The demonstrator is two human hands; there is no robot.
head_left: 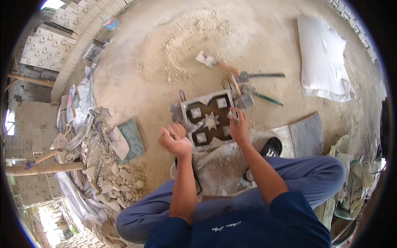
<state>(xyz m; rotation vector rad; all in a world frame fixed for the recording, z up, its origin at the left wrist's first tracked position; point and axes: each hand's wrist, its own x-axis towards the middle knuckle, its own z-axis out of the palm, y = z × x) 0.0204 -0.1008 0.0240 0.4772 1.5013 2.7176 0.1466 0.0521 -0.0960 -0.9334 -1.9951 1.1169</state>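
Observation:
In front of my folded legs lies a square metal mould [211,144] with a pale rim. Its dark inside holds a pale eight-pointed star [211,121] in the middle and a small pale square near each corner. My left hand [175,139] is curled closed just off the mould's near left corner; whatever its fingers hold is hidden. At the mould's right side, my right hand [239,126] has its thumb and fingers bent together. A small pale bit shows at those fingertips, too small to name.
Beyond the mould lie a trowel [205,58], a wooden-handled hammer [244,101], a black metal bar [264,75] and a green-handled tool [269,99]. A white sack [322,62] lies far right, a grey slab [307,134] nearer. Leftward are a green board [134,138] and rubble [118,186].

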